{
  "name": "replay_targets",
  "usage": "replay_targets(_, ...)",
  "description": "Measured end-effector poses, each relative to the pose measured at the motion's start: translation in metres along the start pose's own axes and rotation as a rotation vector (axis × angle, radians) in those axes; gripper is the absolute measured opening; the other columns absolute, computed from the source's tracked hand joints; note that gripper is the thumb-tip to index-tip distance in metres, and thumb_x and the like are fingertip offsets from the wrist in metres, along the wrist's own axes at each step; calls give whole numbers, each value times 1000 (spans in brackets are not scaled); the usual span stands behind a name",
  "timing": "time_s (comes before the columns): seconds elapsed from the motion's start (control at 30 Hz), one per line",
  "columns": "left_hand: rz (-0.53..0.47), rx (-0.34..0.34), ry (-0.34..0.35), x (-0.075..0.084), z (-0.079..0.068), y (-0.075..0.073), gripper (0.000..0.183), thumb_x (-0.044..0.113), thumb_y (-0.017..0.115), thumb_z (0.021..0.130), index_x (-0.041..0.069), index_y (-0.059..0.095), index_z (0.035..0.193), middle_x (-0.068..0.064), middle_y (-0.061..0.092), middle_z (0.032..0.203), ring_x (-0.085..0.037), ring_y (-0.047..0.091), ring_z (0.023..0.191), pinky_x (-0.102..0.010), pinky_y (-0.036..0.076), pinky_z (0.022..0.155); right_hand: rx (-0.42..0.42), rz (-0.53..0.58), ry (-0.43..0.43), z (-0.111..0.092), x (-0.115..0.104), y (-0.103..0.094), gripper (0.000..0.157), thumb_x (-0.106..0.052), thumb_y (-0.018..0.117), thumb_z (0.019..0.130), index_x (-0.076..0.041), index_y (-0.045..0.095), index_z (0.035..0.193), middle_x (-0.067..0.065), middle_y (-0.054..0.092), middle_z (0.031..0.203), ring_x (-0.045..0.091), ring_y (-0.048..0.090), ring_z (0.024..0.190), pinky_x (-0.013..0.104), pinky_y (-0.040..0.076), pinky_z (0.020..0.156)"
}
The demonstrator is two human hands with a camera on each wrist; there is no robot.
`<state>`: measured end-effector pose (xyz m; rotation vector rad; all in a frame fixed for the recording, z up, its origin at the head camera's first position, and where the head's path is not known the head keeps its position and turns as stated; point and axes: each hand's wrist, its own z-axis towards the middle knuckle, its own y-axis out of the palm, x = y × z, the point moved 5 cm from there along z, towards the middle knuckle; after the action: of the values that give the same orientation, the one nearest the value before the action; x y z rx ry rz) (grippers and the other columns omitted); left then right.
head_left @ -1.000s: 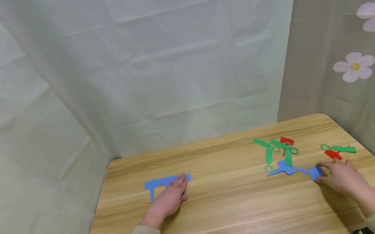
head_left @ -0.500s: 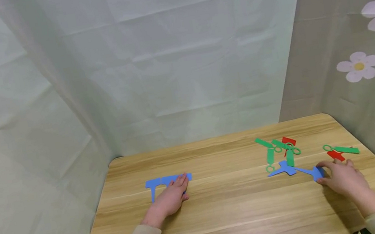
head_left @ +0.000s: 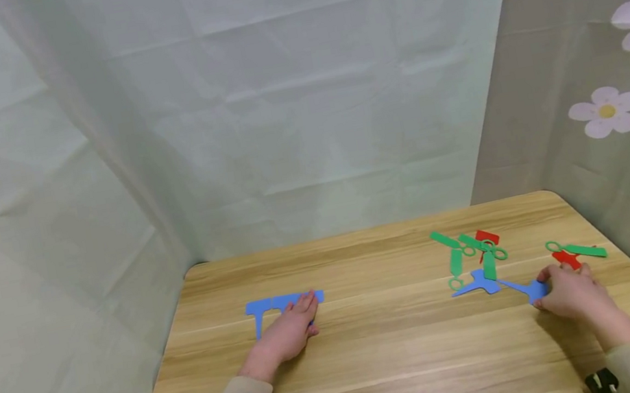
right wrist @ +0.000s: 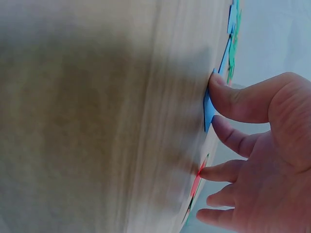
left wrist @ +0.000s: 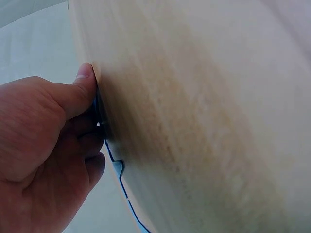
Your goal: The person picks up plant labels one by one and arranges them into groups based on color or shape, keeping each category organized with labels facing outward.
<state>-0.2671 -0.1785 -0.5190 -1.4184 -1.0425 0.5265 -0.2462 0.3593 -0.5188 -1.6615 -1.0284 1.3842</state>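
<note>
My left hand (head_left: 288, 334) lies with extended fingers over a blue T-shaped plant label (head_left: 288, 299), partly covering it. Another blue T-shaped label (head_left: 256, 308) adjoins it on the left, their crossbars in line. On the right, my right hand (head_left: 575, 293) pinches the broad head of a blue T-shaped label (head_left: 536, 290) between thumb and forefinger; in the right wrist view, they are at opposite ends of this blue head (right wrist: 209, 109). Its stem points left to a further blue label (head_left: 482, 282). The other right fingers reach near a red label (head_left: 566, 260).
Several green ring-ended labels (head_left: 456, 262) lie overlapping at the back right, with a red label (head_left: 488, 237) partly under them. One more green label (head_left: 585, 250) crosses the red one at far right. The wooden table (head_left: 379, 353) meets hanging cloth (head_left: 309, 121) behind.
The right hand's forefinger has shifted slightly over the blue label's head, and its other fingers have come closer to the red label. The left hand stays put. The head view has turned slightly left.
</note>
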Motion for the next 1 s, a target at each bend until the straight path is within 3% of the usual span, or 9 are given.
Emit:
replay_targets(0.27,-8,5,11,1,0,0,61,15,60,110,-12,37,160,-27,29,171,-43,29,158,-56,25,128,9,12,2,1,2,-4,57,-27,90,80,6,59,113,40,46,116,71,15,124,83,29,93)
replay_targets(0.8,7,-1,0,2,0,0,61,15,60,110,-12,37,160,-27,29,171,-43,29,158,-55,26,128,-16,-10,-18,1,8,-6,61,-32,92,77,6,55,107,37,49,110,69,16,122,81,29,93)
replay_targets(1.0,10,4,1,3,0,-1,60,14,60,111,-13,38,159,-27,30,170,-44,30,157,-56,26,128,-42,-33,-16,0,10,-6,73,-35,88,83,19,55,119,48,46,120,77,10,128,85,24,99)
